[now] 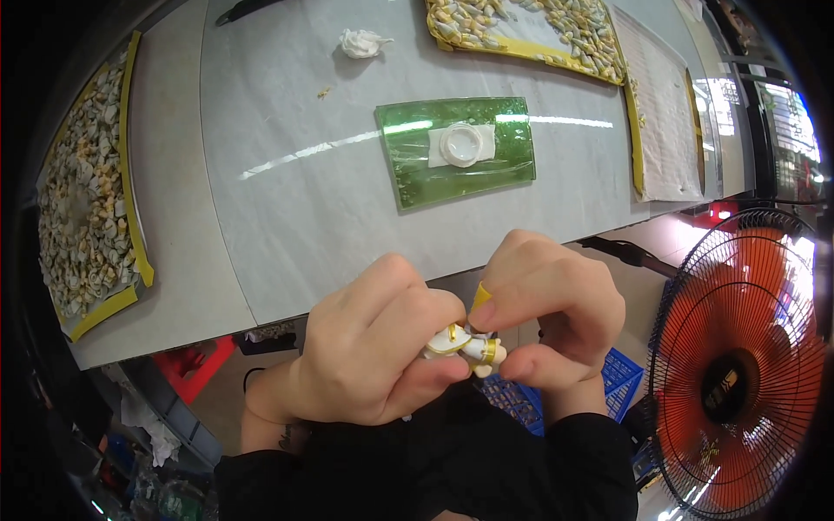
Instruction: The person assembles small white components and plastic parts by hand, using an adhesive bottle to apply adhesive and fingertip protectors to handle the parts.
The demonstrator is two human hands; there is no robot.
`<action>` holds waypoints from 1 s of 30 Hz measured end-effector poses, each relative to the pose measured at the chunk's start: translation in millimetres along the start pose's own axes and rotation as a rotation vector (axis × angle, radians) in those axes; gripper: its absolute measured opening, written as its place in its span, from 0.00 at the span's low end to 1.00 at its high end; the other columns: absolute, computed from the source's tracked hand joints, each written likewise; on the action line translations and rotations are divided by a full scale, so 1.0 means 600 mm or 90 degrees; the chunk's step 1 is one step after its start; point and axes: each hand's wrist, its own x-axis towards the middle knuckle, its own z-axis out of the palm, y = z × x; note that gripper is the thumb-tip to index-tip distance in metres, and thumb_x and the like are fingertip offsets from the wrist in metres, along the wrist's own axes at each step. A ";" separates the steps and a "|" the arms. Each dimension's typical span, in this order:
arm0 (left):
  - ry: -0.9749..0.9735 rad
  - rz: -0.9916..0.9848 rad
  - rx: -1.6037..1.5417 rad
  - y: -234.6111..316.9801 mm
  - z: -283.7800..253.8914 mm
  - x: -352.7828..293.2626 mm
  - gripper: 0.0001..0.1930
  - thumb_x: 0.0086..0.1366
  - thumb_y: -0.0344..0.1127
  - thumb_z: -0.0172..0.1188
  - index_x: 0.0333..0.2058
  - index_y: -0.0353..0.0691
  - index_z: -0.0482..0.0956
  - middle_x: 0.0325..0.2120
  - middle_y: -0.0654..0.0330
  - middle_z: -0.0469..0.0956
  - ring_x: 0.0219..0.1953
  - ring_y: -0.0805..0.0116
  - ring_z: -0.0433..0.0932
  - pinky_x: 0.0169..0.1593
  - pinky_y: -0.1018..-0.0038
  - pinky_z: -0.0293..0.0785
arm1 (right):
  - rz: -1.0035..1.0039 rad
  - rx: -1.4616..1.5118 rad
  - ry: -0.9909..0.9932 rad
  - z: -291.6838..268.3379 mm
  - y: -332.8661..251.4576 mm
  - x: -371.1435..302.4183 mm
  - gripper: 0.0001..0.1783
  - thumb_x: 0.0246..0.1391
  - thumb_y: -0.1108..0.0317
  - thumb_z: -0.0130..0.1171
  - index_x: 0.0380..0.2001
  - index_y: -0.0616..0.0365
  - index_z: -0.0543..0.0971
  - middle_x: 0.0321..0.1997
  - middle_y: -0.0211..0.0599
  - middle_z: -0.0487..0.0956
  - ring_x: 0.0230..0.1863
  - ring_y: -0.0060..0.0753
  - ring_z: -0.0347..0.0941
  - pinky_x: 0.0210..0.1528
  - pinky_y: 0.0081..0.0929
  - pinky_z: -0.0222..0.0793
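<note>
A small white figurine (460, 344) with gold trim lies tilted between my two hands, just off the table's near edge. My left hand (360, 343) is closed and pinches its left part between thumb and curled fingers. My right hand (560, 300) is closed round the other end, its thumb against the gold-banded tip and a yellow wrap on one fingertip. My fingers cover part of the figurine. Beyond them, a green glass slab (408, 187) carries a small round white dish (460, 145) on a folded white pad.
Yellow-edged trays of many small figurines stand at the left (91, 200) and far right (573, 35). A white-lined tray (669, 130) is beside the latter. Crumpled white tissue (363, 43) sits at the back. An orange fan (738, 373) stands close on the right, near a blue crate (621, 382).
</note>
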 end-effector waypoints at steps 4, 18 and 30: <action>-0.028 0.012 -0.021 -0.004 0.001 -0.001 0.13 0.57 0.41 0.55 0.29 0.35 0.72 0.19 0.59 0.65 0.17 0.66 0.64 0.18 0.75 0.62 | -0.069 -0.091 -0.052 -0.006 -0.007 0.008 0.13 0.40 0.66 0.64 0.29 0.62 0.76 0.25 0.33 0.73 0.23 0.30 0.68 0.25 0.22 0.64; -0.102 0.001 -0.034 0.002 -0.001 0.004 0.12 0.56 0.38 0.55 0.26 0.33 0.69 0.18 0.56 0.64 0.16 0.63 0.66 0.18 0.74 0.63 | -0.192 -0.158 -0.023 0.009 0.016 0.009 0.14 0.46 0.62 0.58 0.27 0.66 0.74 0.22 0.35 0.71 0.20 0.28 0.65 0.19 0.21 0.61; -0.034 0.047 0.089 -0.003 0.021 -0.004 0.15 0.56 0.41 0.54 0.22 0.34 0.68 0.17 0.57 0.63 0.14 0.66 0.65 0.15 0.76 0.62 | 0.028 0.000 0.069 0.036 0.016 -0.010 0.19 0.53 0.51 0.49 0.24 0.57 0.68 0.17 0.29 0.66 0.19 0.24 0.56 0.21 0.25 0.55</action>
